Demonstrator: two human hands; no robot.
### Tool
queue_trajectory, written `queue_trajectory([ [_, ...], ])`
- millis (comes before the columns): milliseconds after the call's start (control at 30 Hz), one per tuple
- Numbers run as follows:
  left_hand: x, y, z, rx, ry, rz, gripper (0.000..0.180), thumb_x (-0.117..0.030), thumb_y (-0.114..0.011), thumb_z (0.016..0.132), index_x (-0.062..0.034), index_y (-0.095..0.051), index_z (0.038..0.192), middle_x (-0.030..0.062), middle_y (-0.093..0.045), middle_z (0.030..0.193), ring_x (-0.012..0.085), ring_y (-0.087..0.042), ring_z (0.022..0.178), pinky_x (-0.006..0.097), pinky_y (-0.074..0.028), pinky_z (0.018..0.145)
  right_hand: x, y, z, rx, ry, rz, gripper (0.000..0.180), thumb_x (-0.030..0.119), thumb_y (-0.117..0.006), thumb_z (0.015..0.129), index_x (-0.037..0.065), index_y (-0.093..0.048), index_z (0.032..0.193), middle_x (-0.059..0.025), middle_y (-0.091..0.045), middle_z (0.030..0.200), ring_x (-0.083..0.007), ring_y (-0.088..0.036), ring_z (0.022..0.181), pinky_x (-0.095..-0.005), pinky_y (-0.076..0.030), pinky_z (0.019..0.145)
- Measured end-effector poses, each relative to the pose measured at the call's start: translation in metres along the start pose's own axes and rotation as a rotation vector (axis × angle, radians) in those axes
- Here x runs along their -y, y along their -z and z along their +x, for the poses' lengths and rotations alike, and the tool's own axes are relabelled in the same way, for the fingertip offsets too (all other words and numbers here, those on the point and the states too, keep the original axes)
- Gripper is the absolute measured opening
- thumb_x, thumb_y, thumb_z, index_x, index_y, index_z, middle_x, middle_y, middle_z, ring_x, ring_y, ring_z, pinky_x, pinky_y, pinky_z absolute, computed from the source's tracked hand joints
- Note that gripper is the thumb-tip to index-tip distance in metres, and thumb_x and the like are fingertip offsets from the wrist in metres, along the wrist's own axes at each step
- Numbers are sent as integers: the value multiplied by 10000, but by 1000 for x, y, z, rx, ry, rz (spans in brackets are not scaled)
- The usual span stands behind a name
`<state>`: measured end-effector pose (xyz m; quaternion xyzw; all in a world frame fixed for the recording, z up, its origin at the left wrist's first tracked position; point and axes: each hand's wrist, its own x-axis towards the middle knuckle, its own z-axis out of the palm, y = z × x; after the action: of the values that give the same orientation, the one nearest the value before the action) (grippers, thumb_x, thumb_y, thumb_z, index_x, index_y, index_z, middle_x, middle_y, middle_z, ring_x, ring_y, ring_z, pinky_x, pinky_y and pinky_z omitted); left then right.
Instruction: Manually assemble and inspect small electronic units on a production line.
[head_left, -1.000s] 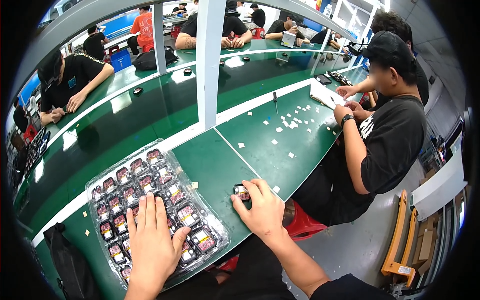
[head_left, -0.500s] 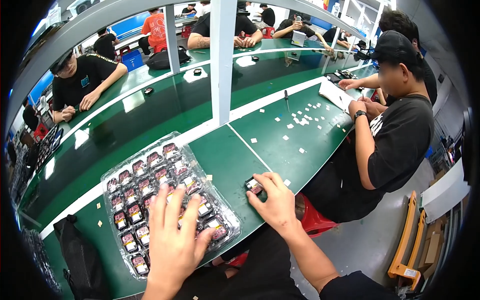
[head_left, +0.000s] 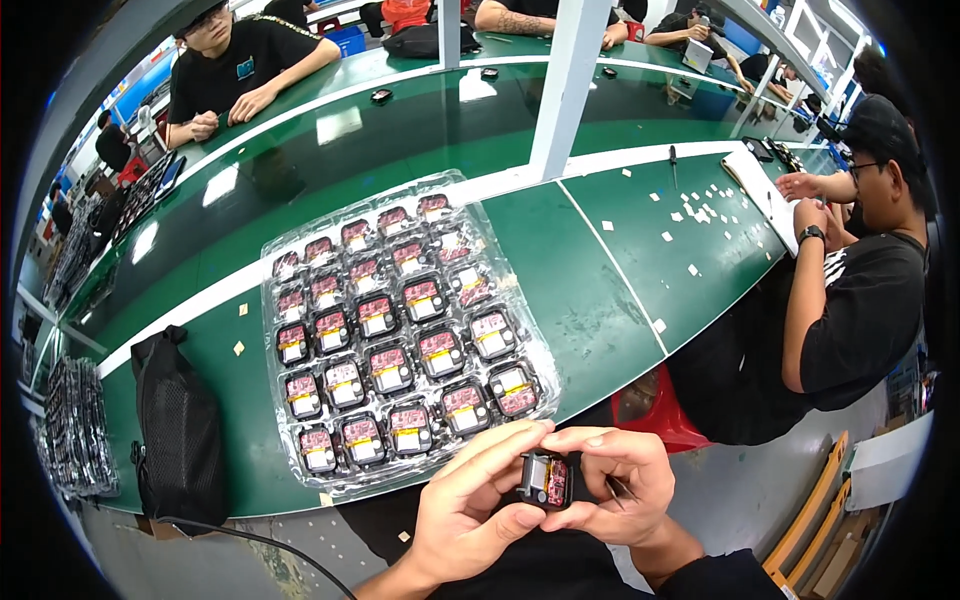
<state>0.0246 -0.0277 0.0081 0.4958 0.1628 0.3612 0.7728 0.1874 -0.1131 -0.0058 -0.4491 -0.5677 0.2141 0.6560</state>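
Note:
Close to my body, off the table's near edge, I hold a small square black electronic unit (head_left: 547,480) between both hands. Its open face shows a red circuit board, a silver block and a yellow strip. My left hand (head_left: 475,510) grips it from the left, thumb below and fingers above. From the other side, my right hand (head_left: 630,485) pinches its edge with thumb and fingers. Just beyond my hands, a clear plastic tray (head_left: 541,385) lies on the green table (head_left: 540,255). Rows of similar black units (head_left: 390,367) sit in its pockets.
A black mesh bag (head_left: 178,430) lies left of the tray, near stacked clear trays (head_left: 75,430). A white post (head_left: 570,90) rises behind. Small pale squares (head_left: 705,210) and a screwdriver (head_left: 673,165) lie to the right, where a co-worker (head_left: 860,290) sits. A red stool (head_left: 660,415) stands below.
My right hand has brought the unit from the table right of the tray to in front of me. My left hand has left the tray and now grips it too. The view has shifted.

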Motion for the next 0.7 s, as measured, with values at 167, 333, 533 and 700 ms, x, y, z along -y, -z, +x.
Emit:
queue_trajectory([
  [167,13,18,-11,47,-119,-106,610,-41,-781,918,138,-501,1429,250,-461,1481,335,-498,1388,469,-446,1148,-1,-11,0,65,3,-78,735,328,-933,757,6,-563,1304,-194,-642,1240,-62,-504,667,-197,-443,555],
  [333,14,33,-18,-3,-262,-7,618,16,-803,873,155,-516,1401,270,-477,1437,327,-555,1328,454,-466,1136,23,-9,14,271,-163,-413,512,308,-775,943,9,-643,1337,-117,-499,1106,-185,-603,817,-300,-564,694],
  [533,18,38,-24,15,-271,43,613,42,-809,852,123,-545,1399,224,-474,1446,336,-582,1314,418,-500,1107,29,-16,16,225,-148,-564,383,-24,-851,759,23,-768,1129,-97,-636,965,-188,-660,772,-301,-574,639],
  [700,23,41,-25,-8,-260,73,597,17,-840,826,95,-601,1367,209,-493,1433,306,-601,1293,389,-518,1076,23,-20,20,188,-143,-587,321,25,-889,728,35,-784,1032,-86,-692,904,-198,-688,715,-306,-569,590],
])
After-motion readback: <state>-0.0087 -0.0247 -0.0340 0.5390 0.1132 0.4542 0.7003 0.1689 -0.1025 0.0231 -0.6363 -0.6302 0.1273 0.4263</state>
